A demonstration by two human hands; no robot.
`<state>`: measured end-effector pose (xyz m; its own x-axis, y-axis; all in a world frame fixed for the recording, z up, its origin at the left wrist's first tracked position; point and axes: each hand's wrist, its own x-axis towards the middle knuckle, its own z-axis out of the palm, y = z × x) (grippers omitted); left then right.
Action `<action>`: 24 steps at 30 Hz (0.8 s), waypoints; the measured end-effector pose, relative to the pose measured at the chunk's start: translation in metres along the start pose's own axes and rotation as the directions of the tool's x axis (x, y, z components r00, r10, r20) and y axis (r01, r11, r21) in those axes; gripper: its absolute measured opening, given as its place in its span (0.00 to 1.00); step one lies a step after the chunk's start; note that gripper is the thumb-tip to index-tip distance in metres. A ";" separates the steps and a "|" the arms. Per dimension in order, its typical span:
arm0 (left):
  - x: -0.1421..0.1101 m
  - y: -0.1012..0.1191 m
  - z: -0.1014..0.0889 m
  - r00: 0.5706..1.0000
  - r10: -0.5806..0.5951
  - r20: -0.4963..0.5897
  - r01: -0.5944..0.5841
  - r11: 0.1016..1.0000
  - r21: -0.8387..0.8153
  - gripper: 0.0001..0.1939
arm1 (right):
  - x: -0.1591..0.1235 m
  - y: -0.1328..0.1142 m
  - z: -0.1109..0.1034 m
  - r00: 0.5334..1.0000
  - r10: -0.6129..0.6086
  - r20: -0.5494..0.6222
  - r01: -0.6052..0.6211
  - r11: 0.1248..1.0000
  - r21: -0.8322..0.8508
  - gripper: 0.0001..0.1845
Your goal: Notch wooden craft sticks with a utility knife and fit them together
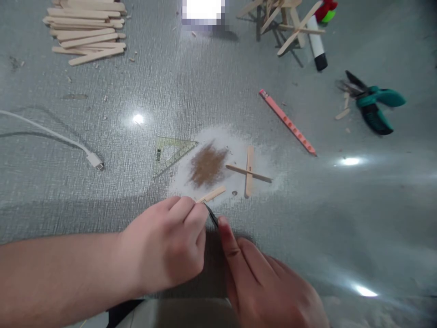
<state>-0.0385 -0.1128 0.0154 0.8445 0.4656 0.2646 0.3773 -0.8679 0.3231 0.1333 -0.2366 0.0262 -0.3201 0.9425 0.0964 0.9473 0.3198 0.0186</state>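
The grey tabletop looks finely ribbed yet glossy, throwing bright glare at lower right. Pale, matt bare wood makes up the stacked sticks at upper left, the crossed sticks near centre and the small stick below them. The brown patch at centre looks dry and powdery. The set square beside it is clear plastic. At upper right, the pliers pair dark metal with smooth teal-and-black grips; at left, the cable has smooth white plastic
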 end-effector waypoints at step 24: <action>0.001 0.001 0.001 0.993 -0.115 0.020 0.115 0.992 -0.052 0.16 | 0.005 0.002 0.000 1.000 0.000 -0.024 0.001 1.000 0.026 0.19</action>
<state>-0.0371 -0.1129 0.0154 0.8031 0.5585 0.2077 0.4520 -0.7982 0.3982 0.1338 -0.2307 0.0267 -0.3196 0.9398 0.1206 0.9464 0.3228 -0.0074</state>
